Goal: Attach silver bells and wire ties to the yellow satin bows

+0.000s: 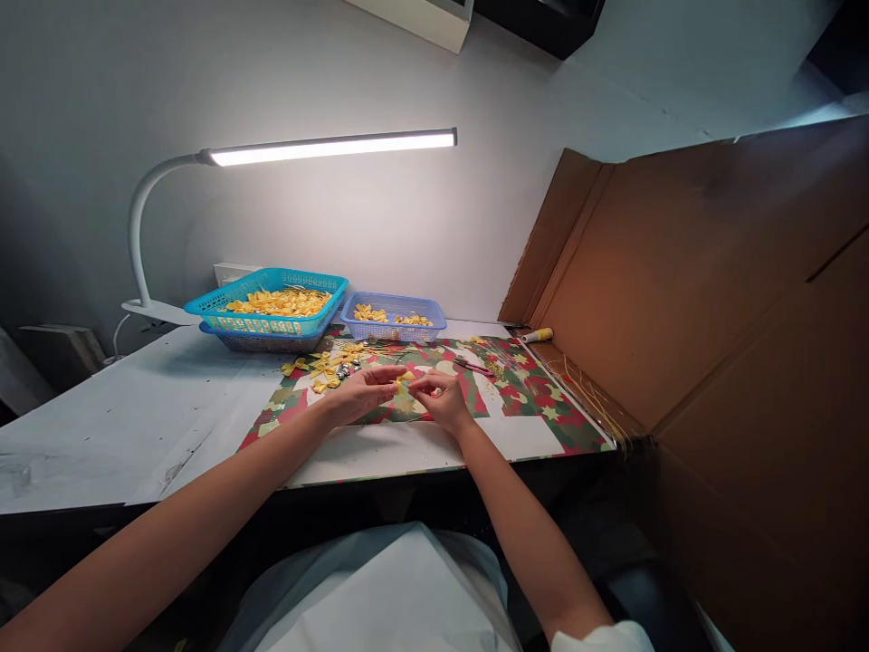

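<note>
Above the near part of the patterned sheet, a small yellow ribbon bow [405, 380] is between my two hands. My left hand [370, 391] pinches it from the left with thumb and fingers. From the right, the closed fingertips of my right hand [440, 395] are at the bow's edge; any finer part in them is too small to tell. Loose yellow bows [326, 369] lie on the sheet beyond my left hand, with small shiny silver pieces [348, 369] among them. A red-handled tool [473, 367] rests beyond my right hand.
A turquoise basket [268, 319] heaped with yellow bows is stacked on a blue one at the back left. Beside it stands a lilac basket [394, 331] with more. A lit lamp [332, 147] arches overhead. Tall cardboard [712, 272] walls the right side, near a yellow-and-white tube [538, 335].
</note>
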{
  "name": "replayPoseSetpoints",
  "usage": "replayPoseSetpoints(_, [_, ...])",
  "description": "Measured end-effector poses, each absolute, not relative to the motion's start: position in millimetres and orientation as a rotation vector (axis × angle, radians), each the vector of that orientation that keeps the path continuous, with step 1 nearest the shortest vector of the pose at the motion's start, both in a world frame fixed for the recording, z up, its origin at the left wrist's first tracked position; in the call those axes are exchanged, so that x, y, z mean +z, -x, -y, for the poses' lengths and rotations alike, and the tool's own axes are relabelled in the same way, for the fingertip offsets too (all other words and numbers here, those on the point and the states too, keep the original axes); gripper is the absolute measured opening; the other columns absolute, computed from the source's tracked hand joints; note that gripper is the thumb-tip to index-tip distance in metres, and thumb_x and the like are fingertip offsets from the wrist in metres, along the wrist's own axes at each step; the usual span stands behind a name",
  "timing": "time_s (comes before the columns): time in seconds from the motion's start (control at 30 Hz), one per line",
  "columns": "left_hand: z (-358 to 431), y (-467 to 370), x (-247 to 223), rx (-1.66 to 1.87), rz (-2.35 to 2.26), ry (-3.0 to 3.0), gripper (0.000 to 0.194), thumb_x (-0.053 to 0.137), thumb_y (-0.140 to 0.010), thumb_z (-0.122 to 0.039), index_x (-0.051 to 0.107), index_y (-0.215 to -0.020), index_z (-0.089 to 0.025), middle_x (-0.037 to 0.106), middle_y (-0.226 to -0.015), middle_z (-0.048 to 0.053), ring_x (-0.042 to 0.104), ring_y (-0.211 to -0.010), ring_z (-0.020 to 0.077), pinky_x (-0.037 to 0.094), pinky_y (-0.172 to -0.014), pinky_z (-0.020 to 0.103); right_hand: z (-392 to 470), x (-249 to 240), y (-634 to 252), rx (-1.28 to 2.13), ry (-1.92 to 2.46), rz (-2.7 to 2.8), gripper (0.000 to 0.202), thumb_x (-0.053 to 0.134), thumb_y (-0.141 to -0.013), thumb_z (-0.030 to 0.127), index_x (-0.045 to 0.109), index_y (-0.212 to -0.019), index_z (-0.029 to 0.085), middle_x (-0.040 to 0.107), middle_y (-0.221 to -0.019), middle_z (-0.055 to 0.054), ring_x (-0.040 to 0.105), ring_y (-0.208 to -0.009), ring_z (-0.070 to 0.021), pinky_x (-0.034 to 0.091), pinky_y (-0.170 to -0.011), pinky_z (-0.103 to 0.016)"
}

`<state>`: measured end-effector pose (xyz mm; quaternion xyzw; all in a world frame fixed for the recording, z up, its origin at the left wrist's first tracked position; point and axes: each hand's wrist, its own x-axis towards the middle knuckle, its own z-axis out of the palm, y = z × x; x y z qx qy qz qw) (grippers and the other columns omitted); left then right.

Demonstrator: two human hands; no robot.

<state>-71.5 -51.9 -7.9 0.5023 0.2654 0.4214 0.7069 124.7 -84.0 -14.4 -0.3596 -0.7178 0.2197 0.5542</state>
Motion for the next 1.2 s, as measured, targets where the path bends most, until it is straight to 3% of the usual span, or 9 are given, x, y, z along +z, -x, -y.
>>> replayPoseSetpoints(1.2, [46.9, 73.3, -15.5, 0.917, -0.563, -1.144, 0.045, 0.095, -0.052, -0.02, 0.079, -0.094, -0.021, 0.077, -0.093, 0.005, 0.066, -0.076, 0.0132, 0.052, -0.072, 0.026, 84.7, -13.7, -124.3, 0.544, 0.871, 1.691, 0.017, 0.076, -0.078, 0.038, 0.077, -0.07, 0.023, 0.069, -0.068, -0.004, 0.056, -0.061, -0.0163, 0.048, -0.057, -0.03])
